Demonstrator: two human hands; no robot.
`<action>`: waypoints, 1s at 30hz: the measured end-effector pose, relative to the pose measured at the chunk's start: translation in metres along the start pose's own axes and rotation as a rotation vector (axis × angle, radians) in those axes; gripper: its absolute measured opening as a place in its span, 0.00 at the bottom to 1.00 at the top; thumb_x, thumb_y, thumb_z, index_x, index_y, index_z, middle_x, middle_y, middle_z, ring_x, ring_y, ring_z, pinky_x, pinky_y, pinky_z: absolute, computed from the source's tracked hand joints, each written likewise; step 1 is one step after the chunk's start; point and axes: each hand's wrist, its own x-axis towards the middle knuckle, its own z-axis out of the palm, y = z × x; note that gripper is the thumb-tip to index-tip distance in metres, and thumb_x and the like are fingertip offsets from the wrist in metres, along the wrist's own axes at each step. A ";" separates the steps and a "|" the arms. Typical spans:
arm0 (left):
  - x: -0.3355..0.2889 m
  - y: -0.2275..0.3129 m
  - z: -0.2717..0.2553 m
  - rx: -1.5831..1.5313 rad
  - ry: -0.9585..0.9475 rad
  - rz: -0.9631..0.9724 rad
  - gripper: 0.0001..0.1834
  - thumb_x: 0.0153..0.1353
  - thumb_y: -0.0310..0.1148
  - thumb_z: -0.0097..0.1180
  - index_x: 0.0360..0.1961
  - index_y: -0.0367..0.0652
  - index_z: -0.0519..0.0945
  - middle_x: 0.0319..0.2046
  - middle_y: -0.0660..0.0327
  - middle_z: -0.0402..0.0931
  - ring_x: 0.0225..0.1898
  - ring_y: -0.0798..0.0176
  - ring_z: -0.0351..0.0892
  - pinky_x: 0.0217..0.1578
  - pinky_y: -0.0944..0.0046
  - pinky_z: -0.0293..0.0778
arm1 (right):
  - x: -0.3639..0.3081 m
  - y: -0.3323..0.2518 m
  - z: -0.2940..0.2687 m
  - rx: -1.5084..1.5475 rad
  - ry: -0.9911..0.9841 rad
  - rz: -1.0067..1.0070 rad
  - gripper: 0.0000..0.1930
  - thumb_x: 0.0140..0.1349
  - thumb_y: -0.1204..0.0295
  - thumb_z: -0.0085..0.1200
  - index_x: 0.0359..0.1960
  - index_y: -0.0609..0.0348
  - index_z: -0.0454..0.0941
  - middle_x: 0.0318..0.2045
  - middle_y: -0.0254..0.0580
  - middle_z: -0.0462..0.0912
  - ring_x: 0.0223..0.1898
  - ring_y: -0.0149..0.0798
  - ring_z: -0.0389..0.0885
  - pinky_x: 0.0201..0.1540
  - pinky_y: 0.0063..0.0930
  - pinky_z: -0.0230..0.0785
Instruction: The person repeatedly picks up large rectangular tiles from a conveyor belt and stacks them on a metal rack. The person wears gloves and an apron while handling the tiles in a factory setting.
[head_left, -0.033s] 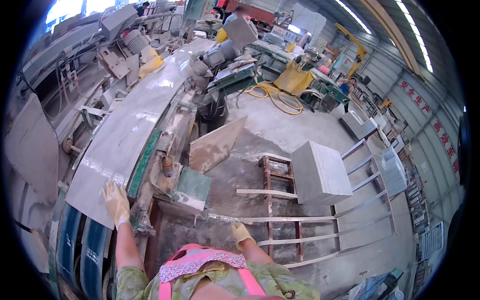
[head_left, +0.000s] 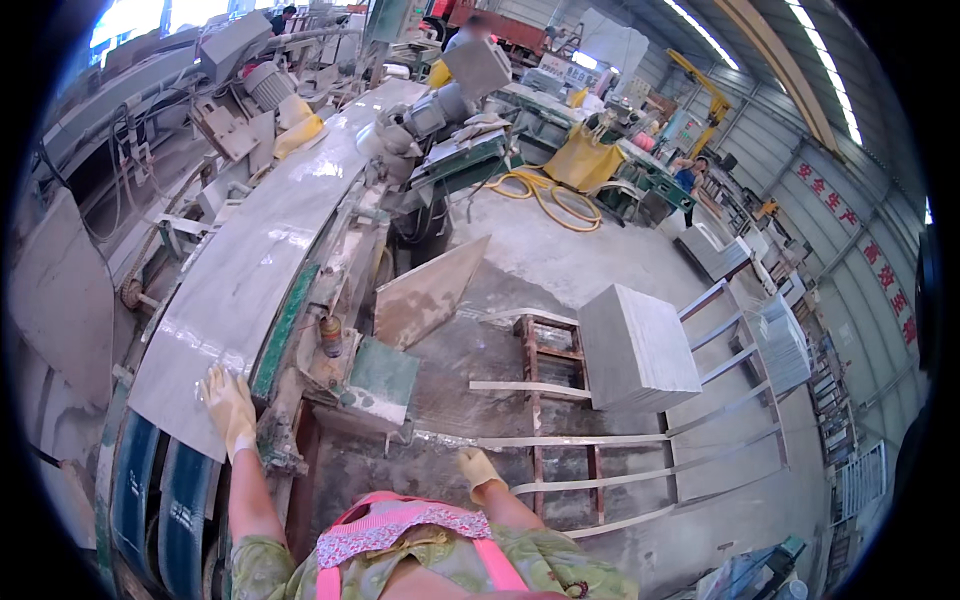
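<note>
The left grip [head_left: 229,405], in the head view, lies spread on the near end of the slab [head_left: 225,300], which rests on blue belts [head_left: 187,500]; the right grip [head_left: 481,470] hangs near the rack [head_left: 570,440], whether spread or pressed together I cannot tell

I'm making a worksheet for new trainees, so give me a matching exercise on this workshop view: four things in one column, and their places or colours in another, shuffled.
Things
A. Left gloved hand
B. Hose
C. Conveyor belts
D. Apron straps

Places or colours
1. Pink
2. Looped on the floor
3. Resting on a long pale stone slab
4. Dark blue

Right pairs: A-3, B-2, C-4, D-1.
</note>
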 end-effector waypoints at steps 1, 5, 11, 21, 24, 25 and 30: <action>-0.001 -0.005 0.002 0.010 0.005 -0.008 0.23 0.66 0.38 0.42 0.53 0.29 0.73 0.57 0.46 0.70 0.61 0.52 0.65 0.67 0.52 0.50 | -0.001 -0.003 0.003 -0.078 0.002 -0.015 0.13 0.57 0.69 0.44 0.33 0.65 0.79 0.25 0.32 0.76 0.29 0.28 0.69 0.33 0.29 0.62; -0.001 -0.012 0.017 0.029 0.037 -0.008 0.23 0.66 0.37 0.42 0.54 0.30 0.73 0.57 0.48 0.71 0.61 0.53 0.66 0.67 0.52 0.50 | -0.001 -0.008 -0.006 -0.097 -0.102 0.074 0.16 0.59 0.66 0.45 0.38 0.67 0.79 0.27 0.34 0.78 0.32 0.30 0.71 0.36 0.31 0.65; -0.001 -0.011 0.020 0.031 0.069 0.022 0.21 0.67 0.36 0.43 0.52 0.29 0.73 0.56 0.48 0.72 0.61 0.52 0.66 0.66 0.51 0.51 | -0.007 -0.001 -0.011 -0.089 -0.057 0.050 0.16 0.57 0.65 0.45 0.36 0.67 0.79 0.27 0.36 0.79 0.32 0.31 0.73 0.37 0.30 0.66; 0.000 -0.007 0.015 0.011 0.081 0.020 0.22 0.67 0.36 0.42 0.52 0.28 0.73 0.55 0.46 0.71 0.61 0.50 0.65 0.67 0.51 0.50 | 0.006 0.031 -0.010 0.031 -0.128 0.030 0.17 0.59 0.68 0.45 0.42 0.70 0.77 0.33 0.43 0.80 0.38 0.37 0.80 0.42 0.30 0.73; -0.001 -0.012 0.019 0.020 0.047 0.030 0.22 0.67 0.36 0.42 0.53 0.27 0.73 0.56 0.45 0.70 0.62 0.50 0.64 0.67 0.51 0.49 | 0.006 0.024 -0.011 0.031 -0.134 0.071 0.18 0.59 0.68 0.45 0.44 0.70 0.76 0.35 0.45 0.81 0.39 0.39 0.81 0.44 0.30 0.74; -0.001 -0.012 0.018 0.014 0.041 0.028 0.22 0.67 0.36 0.42 0.53 0.27 0.73 0.56 0.45 0.70 0.62 0.50 0.64 0.68 0.52 0.48 | 0.006 0.023 -0.012 0.017 -0.136 0.073 0.18 0.59 0.68 0.45 0.45 0.70 0.76 0.36 0.46 0.81 0.39 0.39 0.81 0.44 0.31 0.74; 0.000 -0.004 0.005 0.012 -0.007 -0.004 0.23 0.66 0.35 0.42 0.55 0.27 0.71 0.57 0.44 0.69 0.63 0.50 0.63 0.67 0.53 0.49 | 0.002 0.018 -0.015 0.001 -0.134 0.091 0.18 0.60 0.68 0.44 0.46 0.70 0.76 0.37 0.49 0.81 0.40 0.41 0.82 0.43 0.32 0.74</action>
